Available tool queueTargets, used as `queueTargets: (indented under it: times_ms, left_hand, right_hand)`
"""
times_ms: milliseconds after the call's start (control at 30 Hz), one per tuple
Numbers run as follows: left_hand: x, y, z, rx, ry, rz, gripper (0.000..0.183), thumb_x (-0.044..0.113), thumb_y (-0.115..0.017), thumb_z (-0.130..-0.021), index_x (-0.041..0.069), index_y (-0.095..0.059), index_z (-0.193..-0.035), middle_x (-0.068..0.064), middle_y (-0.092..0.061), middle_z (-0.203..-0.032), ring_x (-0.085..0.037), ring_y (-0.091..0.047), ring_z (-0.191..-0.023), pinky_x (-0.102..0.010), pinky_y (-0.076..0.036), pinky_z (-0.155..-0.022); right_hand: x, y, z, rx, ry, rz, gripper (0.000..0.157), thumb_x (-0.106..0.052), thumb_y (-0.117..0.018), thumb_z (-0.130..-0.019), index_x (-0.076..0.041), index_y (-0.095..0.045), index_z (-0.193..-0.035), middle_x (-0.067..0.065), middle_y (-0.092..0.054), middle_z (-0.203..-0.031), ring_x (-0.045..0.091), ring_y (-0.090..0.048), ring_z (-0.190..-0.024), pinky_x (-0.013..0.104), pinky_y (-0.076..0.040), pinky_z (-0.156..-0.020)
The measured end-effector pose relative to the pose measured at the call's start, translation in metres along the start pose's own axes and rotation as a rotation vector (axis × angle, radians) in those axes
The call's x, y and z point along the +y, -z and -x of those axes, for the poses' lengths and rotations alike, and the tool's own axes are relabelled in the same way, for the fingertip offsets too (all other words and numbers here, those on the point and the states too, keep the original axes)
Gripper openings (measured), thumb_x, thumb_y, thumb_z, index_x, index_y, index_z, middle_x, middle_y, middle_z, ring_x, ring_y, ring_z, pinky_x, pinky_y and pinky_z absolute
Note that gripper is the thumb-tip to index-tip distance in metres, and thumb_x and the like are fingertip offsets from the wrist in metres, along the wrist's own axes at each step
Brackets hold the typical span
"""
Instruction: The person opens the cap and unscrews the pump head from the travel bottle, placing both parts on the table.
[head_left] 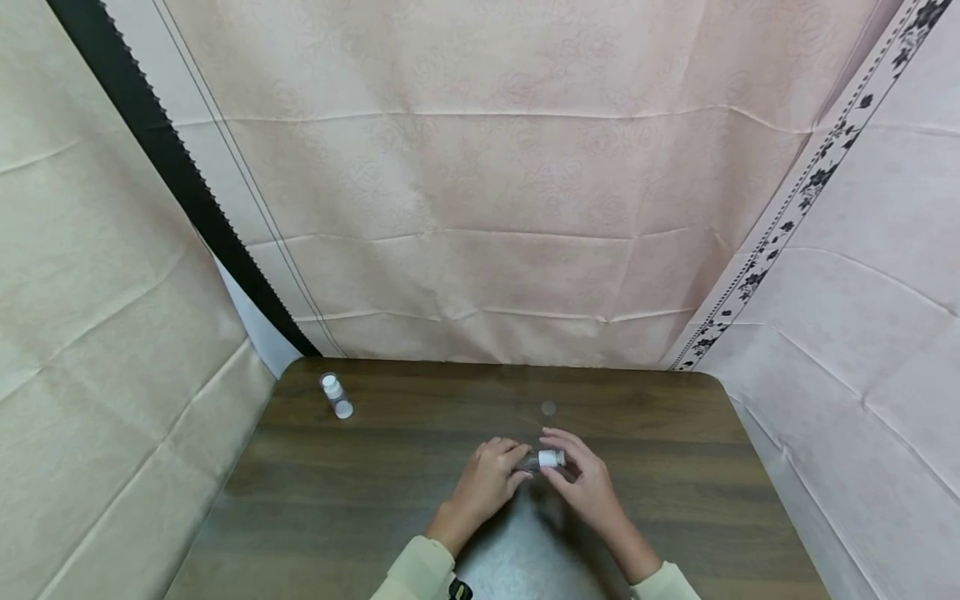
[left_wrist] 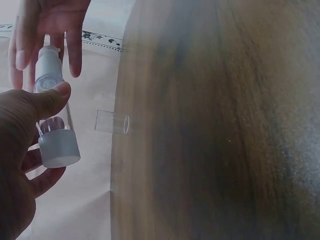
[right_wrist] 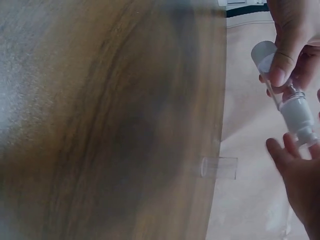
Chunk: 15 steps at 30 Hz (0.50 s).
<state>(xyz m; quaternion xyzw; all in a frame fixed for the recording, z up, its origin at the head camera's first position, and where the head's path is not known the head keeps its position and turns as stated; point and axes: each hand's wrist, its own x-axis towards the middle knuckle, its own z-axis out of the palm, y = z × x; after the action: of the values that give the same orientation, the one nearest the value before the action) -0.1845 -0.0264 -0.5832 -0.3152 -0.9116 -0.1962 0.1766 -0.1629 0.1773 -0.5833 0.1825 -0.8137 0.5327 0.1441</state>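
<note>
My left hand point(head_left: 487, 483) grips a clear pump bottle point(left_wrist: 52, 112) around its transparent body, thumb across the front. The bottle has a white base and a white pump top point(right_wrist: 298, 117); in the head view it lies sideways between the hands, pump end toward the right. The fingers of my right hand point(head_left: 581, 479) are spread around the pump end, fairly straight and not closed on it. Whether a fingertip touches the pump is hard to tell. A clear cylindrical cap point(left_wrist: 112, 122) stands on the table just beyond the right hand.
Another small clear bottle with white ends point(head_left: 335, 396) stands at the table's far left corner. The brown wooden table point(head_left: 390, 433) has rounded far corners. Pale cloth sheets point(head_left: 487, 208) hang behind it and at both sides.
</note>
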Motion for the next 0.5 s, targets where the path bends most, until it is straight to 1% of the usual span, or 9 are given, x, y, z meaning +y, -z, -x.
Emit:
queueTargets:
  times_ms: [100,200,300,400,500]
  left_hand:
    - [-0.0002,-0.0008,-0.0001,0.027,-0.01,-0.021,0.037,0.03,-0.084,-0.088,0.014,-0.077,-0.119,0.001,-0.075,-0.107,-0.014,-0.067,-0.096,-0.032,-0.056,-0.082]
    - [0.0,-0.0006,-0.0001,0.057,-0.024,-0.052,0.036,0.031,-0.086,-0.086,0.015,-0.078,-0.117,0.002,-0.074,-0.105,-0.014,-0.066,-0.094,-0.031,-0.054,-0.078]
    - [-0.0002,-0.0015,-0.0003,0.077,-0.041,-0.085,0.036,0.032,-0.086,-0.085,0.016,-0.078,-0.116,0.003,-0.074,-0.105,-0.013,-0.065,-0.094,-0.029,-0.052,-0.075]
    - [-0.0005,-0.004,-0.0002,0.081,-0.051,-0.104,0.036,0.032,-0.086,-0.085,0.017,-0.077,-0.116,0.004,-0.073,-0.105,-0.013,-0.064,-0.095,-0.028,-0.051,-0.076]
    - [-0.0007,-0.0065,-0.0002,0.078,-0.051,-0.097,0.036,0.03,-0.087,-0.085,0.017,-0.077,-0.116,0.004,-0.073,-0.105,-0.013,-0.064,-0.095,-0.029,-0.052,-0.076]
  right_hand:
    - [-0.0007,0.0007,-0.0027,0.009,-0.112,0.043,0.037,-0.007,-0.079,-0.091,-0.013,-0.07,-0.127,0.007,-0.066,-0.135,0.033,-0.067,-0.119,0.034,-0.06,-0.089]
    - [-0.0023,0.001,-0.0051,0.0,-0.228,0.092,0.03,-0.015,-0.075,-0.096,-0.013,-0.071,-0.125,0.006,-0.07,-0.125,0.029,-0.07,-0.11,0.032,-0.06,-0.088]
    - [-0.0029,0.0011,-0.0066,-0.018,-0.328,0.136,0.023,-0.02,-0.072,-0.098,-0.016,-0.073,-0.121,0.002,-0.073,-0.113,0.018,-0.069,-0.101,0.028,-0.058,-0.085]
    - [-0.0026,0.0012,-0.0073,-0.039,-0.369,0.169,0.019,-0.02,-0.072,-0.098,-0.016,-0.075,-0.116,0.0,-0.071,-0.098,0.011,-0.063,-0.087,0.024,-0.053,-0.075]
    - [-0.0026,0.0019,-0.0076,-0.063,-0.381,0.168,0.014,-0.018,-0.071,-0.099,-0.016,-0.076,-0.112,-0.002,-0.067,-0.089,0.008,-0.057,-0.077,0.023,-0.047,-0.067]
